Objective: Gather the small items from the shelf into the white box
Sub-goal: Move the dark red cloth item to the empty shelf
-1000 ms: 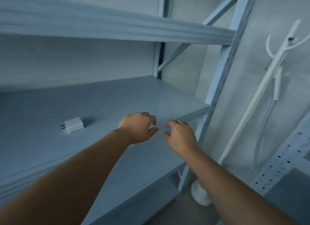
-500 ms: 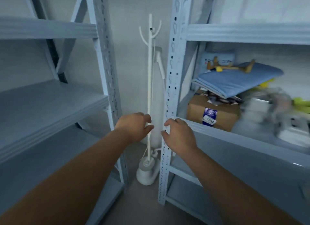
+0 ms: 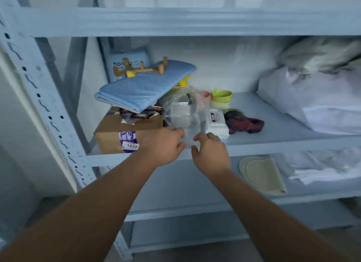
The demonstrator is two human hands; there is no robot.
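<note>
A cluttered shelf [image 3: 273,142] holds small items: a clear plastic bag [image 3: 184,111] of things, a white packet [image 3: 216,121] with a red label, stacked green bowls [image 3: 221,98] and a dark red cloth [image 3: 244,124]. My left hand [image 3: 163,144] and my right hand [image 3: 211,154] hover side by side at the shelf's front edge, just below the plastic bag. Both hands hold nothing, fingers loosely curled and apart. No white box shows in the frame.
A cardboard box [image 3: 117,132] labelled 1892 stands at the left under a folded blue pad [image 3: 144,85] and a wooden rack [image 3: 142,68]. White bedding [image 3: 312,97] fills the right. The lower shelf carries a beige cloth [image 3: 261,175] and white fabric [image 3: 322,168]. A perforated upright [image 3: 45,105] stands left.
My view has swung right, from a nearly bare shelf with a white charger, past a coat stand, to this cluttered shelf. Both hands stayed held out in front, holding nothing.
</note>
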